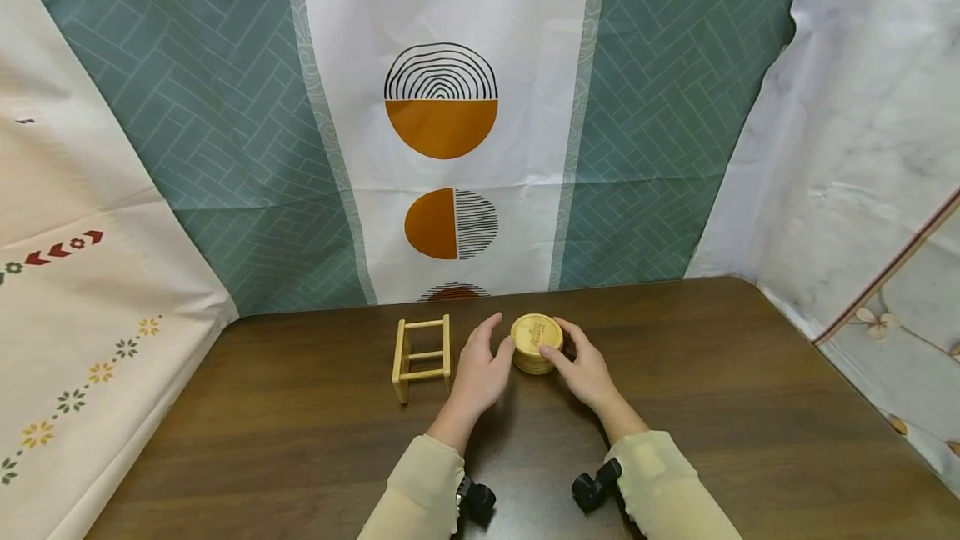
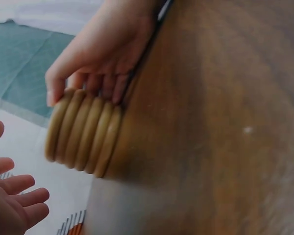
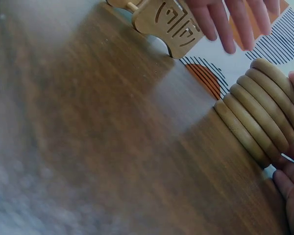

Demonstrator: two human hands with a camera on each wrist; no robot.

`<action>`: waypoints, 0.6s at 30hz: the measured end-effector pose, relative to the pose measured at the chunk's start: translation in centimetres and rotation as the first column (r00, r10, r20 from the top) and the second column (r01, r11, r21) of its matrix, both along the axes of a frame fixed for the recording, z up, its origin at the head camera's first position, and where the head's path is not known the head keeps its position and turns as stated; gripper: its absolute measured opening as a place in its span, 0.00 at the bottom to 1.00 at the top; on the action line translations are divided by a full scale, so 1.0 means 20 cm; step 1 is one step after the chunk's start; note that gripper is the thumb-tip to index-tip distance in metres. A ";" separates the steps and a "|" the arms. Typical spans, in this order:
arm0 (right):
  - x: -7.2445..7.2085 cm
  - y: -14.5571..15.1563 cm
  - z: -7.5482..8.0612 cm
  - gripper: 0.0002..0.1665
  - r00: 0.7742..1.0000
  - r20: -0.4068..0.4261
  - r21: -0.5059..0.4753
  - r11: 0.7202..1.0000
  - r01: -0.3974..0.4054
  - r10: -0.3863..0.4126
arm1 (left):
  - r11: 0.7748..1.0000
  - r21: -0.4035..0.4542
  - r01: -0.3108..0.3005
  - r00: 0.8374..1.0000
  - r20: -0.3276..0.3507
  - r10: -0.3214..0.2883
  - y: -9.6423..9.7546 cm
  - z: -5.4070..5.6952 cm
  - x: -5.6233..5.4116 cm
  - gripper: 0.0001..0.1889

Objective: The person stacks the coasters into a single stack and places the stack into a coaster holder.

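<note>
A stack of several round wooden coasters (image 1: 537, 342) stands upright on the brown table, the top one bearing printed marks. My right hand (image 1: 587, 369) holds it from the right, thumb at the top coaster and fingers round the far side, as the left wrist view also shows with the coasters (image 2: 83, 132). My left hand (image 1: 480, 371) is just left of the stack, its fingers extended and apart. In the right wrist view that left hand (image 3: 235, 19) hangs beside the coasters, holding nothing. Left of it stands a small wooden rack (image 1: 423, 375) with rods between its ends.
Behind the table (image 1: 300, 440) hangs a green and white patterned cloth (image 1: 465, 132) that meets its back edge. A cream cloth (image 1: 112, 290) borders the left side, a marbled white one (image 1: 847, 148) the right. The rack has a cut-out end panel (image 3: 171, 27).
</note>
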State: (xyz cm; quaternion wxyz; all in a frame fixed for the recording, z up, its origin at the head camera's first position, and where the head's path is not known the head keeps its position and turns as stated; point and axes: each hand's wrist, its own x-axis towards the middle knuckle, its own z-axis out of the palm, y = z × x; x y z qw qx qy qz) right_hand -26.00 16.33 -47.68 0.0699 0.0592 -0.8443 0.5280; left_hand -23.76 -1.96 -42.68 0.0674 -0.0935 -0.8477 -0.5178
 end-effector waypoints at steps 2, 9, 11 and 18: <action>0.00 0.00 0.00 0.36 1.000 0.001 0.000 1.000 0.000 0.000 | 1.000 0.015 0.008 0.999 0.033 -0.008 0.01 -0.02 0.00 0.25; -0.01 0.00 0.00 0.36 1.000 -0.002 -0.006 1.000 -0.007 0.007 | 0.997 0.072 -0.031 0.987 0.159 0.019 0.02 -0.08 -0.03 0.25; -0.01 0.00 0.00 0.36 1.000 -0.002 -0.010 1.000 -0.004 0.004 | 0.995 0.095 -0.029 0.984 0.180 0.011 0.03 -0.10 -0.03 0.26; 0.00 0.01 0.00 0.37 1.000 0.015 -0.019 1.000 -0.001 0.001 | 0.985 0.165 0.049 0.975 0.206 -0.083 0.04 -0.16 -0.04 0.29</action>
